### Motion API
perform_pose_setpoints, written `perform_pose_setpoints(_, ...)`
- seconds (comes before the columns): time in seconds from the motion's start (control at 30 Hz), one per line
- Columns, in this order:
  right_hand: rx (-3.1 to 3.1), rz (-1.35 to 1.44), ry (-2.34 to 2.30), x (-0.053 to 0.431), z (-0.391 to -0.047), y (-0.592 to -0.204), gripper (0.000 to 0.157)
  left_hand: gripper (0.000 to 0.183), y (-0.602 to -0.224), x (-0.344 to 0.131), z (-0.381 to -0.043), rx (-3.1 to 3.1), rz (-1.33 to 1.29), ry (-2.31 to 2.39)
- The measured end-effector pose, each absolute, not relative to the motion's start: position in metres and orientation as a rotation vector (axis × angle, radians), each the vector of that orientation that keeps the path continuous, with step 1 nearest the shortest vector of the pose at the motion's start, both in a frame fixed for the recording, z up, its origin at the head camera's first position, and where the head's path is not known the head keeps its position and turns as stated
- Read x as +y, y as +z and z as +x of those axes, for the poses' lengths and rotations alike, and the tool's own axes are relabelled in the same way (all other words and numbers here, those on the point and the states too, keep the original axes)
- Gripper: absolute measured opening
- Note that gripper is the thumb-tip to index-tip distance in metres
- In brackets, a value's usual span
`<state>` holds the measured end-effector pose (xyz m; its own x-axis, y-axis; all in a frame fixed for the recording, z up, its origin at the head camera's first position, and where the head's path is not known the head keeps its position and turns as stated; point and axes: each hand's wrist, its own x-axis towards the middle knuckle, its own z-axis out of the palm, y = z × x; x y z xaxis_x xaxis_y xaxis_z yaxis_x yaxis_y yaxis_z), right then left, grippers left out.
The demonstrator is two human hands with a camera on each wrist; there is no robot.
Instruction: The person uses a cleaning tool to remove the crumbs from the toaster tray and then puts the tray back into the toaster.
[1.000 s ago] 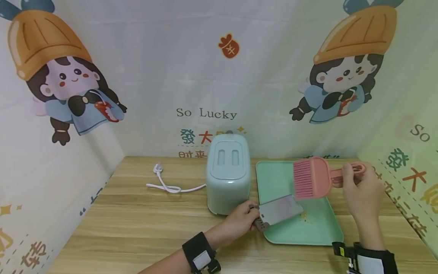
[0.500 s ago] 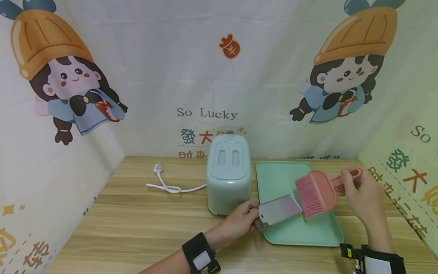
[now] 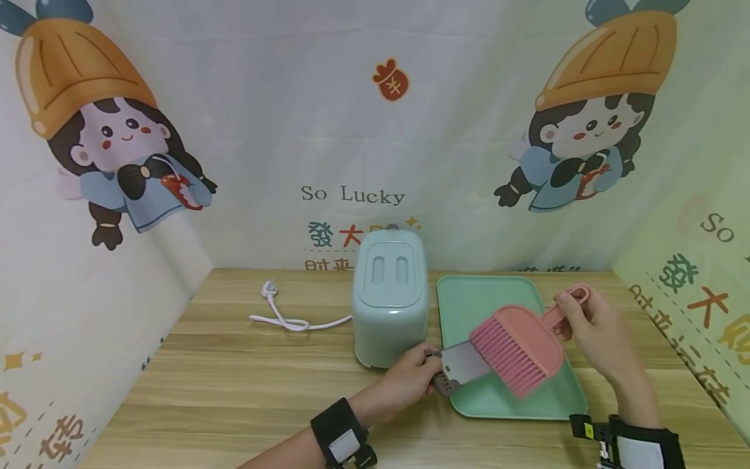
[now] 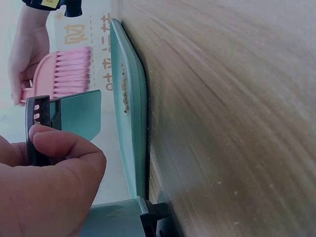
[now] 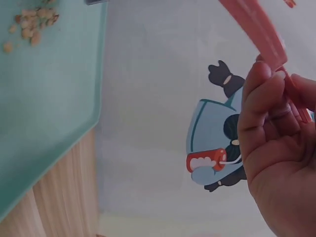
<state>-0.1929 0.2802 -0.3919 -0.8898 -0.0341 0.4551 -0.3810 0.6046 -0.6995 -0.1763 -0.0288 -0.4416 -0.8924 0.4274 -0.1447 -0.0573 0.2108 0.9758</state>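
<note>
My left hand pinches the dark vented end of a flat metal crumb tray, held out over the green serving tray. My right hand holds a pink cleaning brush by its looped handle. In the head view the bristles lie over the crumb tray's far end and hide it. Seen from the left wrist, the crumb tray is raised above the serving tray with the brush beyond it. Small pale crumbs lie on the serving tray in the right wrist view.
A pale green toaster stands left of the serving tray, close behind my left hand. Its white cord lies knotted on the wooden table, leading to a plug. Printed cloth walls off the back and both sides.
My right hand has brought the brush down and to the left, from beside the crumb tray to over its far end. My left hand and the crumb tray stay in place.
</note>
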Motion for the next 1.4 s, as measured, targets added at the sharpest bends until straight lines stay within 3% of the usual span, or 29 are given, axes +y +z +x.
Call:
perform_pose_setpoints(0.57, -2.434, 0.148, 0.926, 0.308, -0.189, -0.395, 0.027, 0.017, -0.441, -0.028, -0.177, 2.082, 0.326, 1.723)
perform_pose_setpoints(1.17, -2.423, 0.319, 0.967, 0.301, -0.189, -0.392, 0.018, 0.016, -0.443, -0.026, -0.176, 2.083, 0.337, 1.744)
perform_pose_setpoints(1.4, -2.471, 0.209, 0.912, 0.312, -0.183, -0.389, 0.024, 0.017, -0.445, -0.027, -0.177, 2.057, 0.324, 1.751)
